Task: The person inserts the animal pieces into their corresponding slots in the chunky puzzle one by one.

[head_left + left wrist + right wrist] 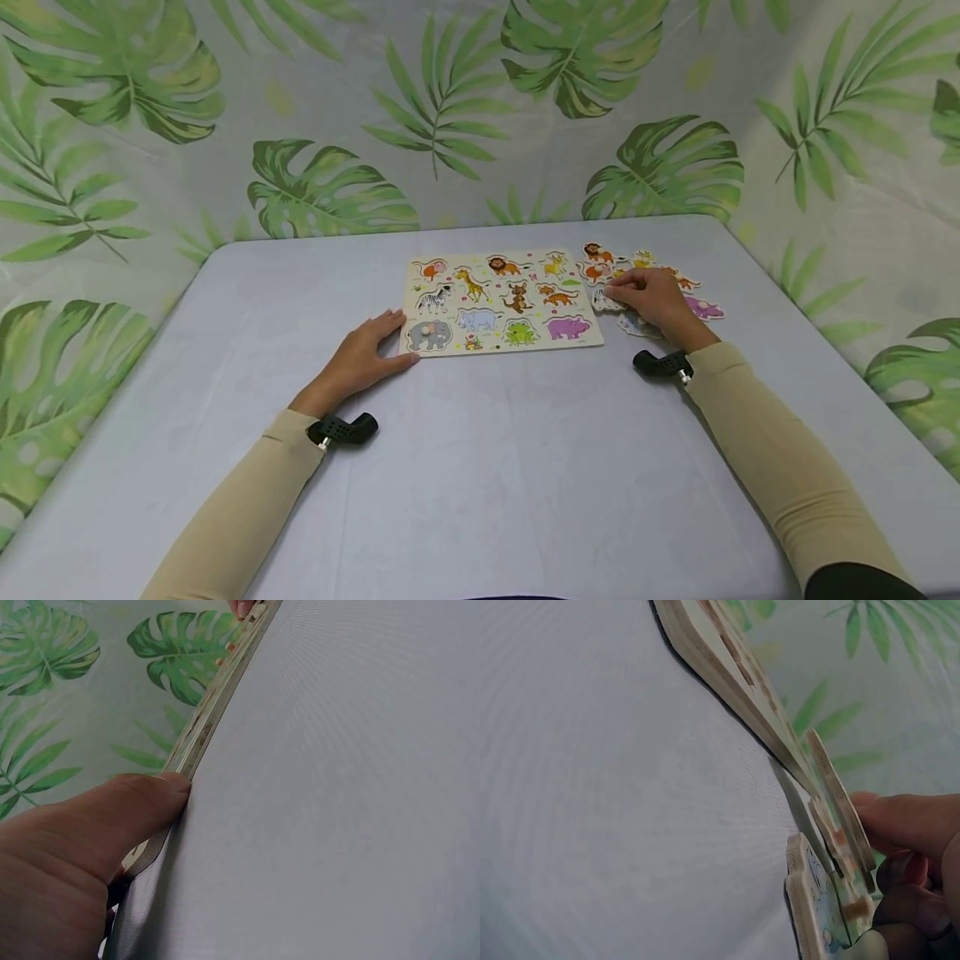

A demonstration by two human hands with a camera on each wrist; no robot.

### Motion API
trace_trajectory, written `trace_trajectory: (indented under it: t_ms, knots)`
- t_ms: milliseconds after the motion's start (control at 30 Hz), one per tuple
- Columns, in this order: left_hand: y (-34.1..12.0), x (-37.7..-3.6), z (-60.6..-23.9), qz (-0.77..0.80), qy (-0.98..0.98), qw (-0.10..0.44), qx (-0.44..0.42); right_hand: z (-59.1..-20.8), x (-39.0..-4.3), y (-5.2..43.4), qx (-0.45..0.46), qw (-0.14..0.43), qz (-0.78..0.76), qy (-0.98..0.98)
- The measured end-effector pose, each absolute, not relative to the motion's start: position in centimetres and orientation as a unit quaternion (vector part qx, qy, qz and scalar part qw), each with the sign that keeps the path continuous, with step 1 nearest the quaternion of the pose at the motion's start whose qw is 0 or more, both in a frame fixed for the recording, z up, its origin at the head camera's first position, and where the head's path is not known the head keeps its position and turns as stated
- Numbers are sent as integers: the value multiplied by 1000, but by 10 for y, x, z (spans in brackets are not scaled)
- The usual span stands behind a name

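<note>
A wooden animal puzzle board point(502, 340) lies on the table, with an elephant piece point(438, 337) at its near left corner. My left hand point(358, 357) rests at that corner, fingers along the left side; in the left wrist view the thumb point(154, 796) touches the board's edge point(196, 750). Right of the board, my right hand point(652, 302) pinches a zebra puzzle piece point(604, 302) between thumb and fingertips. In the right wrist view this piece point(840, 799) stands tilted above other pieces, its printed side turned away.
Several loose animal pieces lie in a cluster beside the board, among them a lion point(597, 253), a purple hippo point(705, 308) and a bluish piece point(637, 327) near the right hand. A white cloth covers the table point(495, 467). Behind it hangs a leaf-print cloth point(465, 200).
</note>
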State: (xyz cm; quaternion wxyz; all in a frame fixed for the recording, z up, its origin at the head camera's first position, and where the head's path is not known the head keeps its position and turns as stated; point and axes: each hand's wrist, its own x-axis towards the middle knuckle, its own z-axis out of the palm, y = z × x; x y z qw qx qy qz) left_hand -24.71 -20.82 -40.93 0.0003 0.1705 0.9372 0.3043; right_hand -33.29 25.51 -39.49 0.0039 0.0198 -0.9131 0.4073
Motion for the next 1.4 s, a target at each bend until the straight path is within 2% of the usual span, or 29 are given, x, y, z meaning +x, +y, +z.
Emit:
trace_trajectory:
  t_ms: [467,633,1133,1400]
  knots:
    - [-211,-251,-410,299,938,-7,176,-377,-331,237,37,24,389,-920]
    - [-209,-252,-411,303,937,-4,176,-378,-339,226,59,39,398,-915]
    - [-210,-249,-414,309,937,2,161,-381,-349,176,48,26,434,-899]
    - [-210,-249,-413,307,938,3,160,-378,-352,160,69,49,438,-895]
